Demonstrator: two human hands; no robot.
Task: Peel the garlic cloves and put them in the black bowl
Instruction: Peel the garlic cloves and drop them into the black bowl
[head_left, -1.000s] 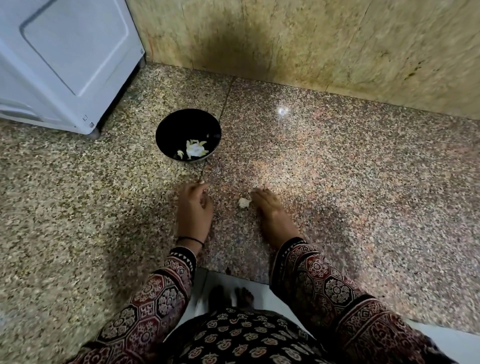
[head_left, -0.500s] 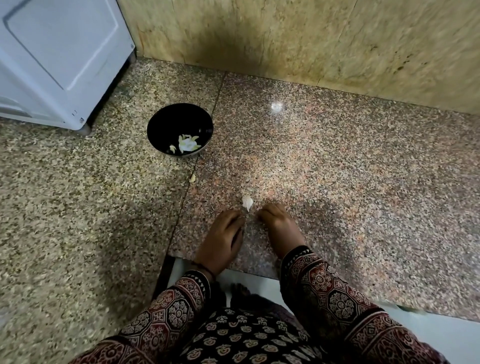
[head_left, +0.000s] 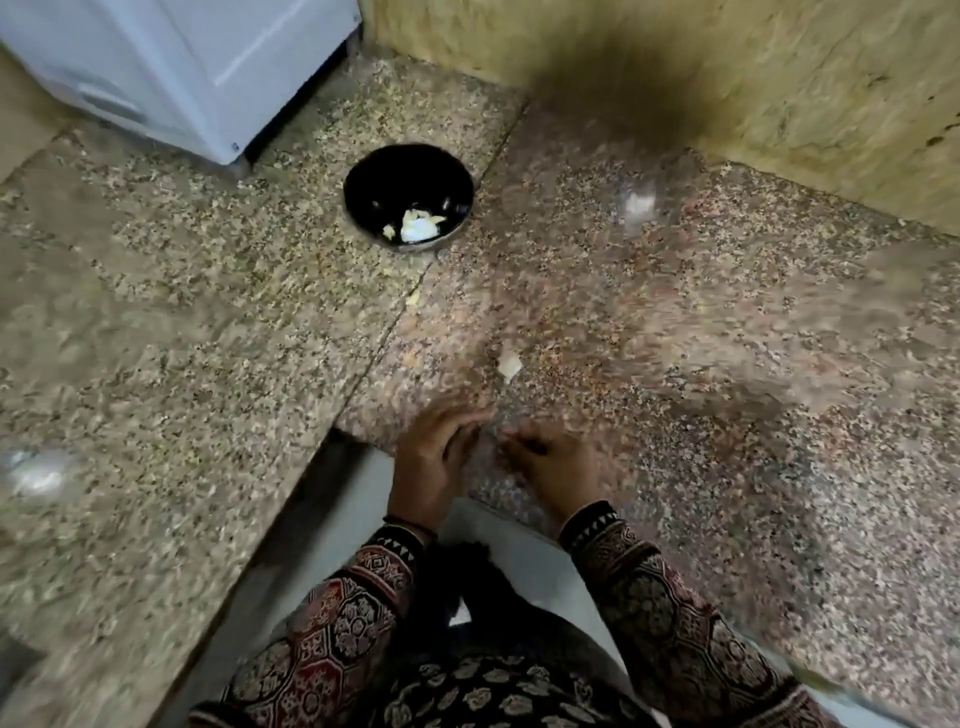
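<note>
The left hand (head_left: 435, 460) and right hand (head_left: 551, 463) meet fingertip to fingertip at the front edge of the surface (head_left: 675, 338). Blur hides whether the fingers pinch anything. A garlic clove (head_left: 509, 364) lies just beyond them, and the black bowl (head_left: 363, 171) is well behind. Pinch the clove's tip, then split the skin with a thumbnail.

You have one view: a wide-angle camera on your head, looking forward and steeply down, close over the speckled granite surface (head_left: 675, 364). It faces the yellowish stone wall (head_left: 779, 78); the round black bowl (head_left: 395, 176) sits upper centre.
</note>
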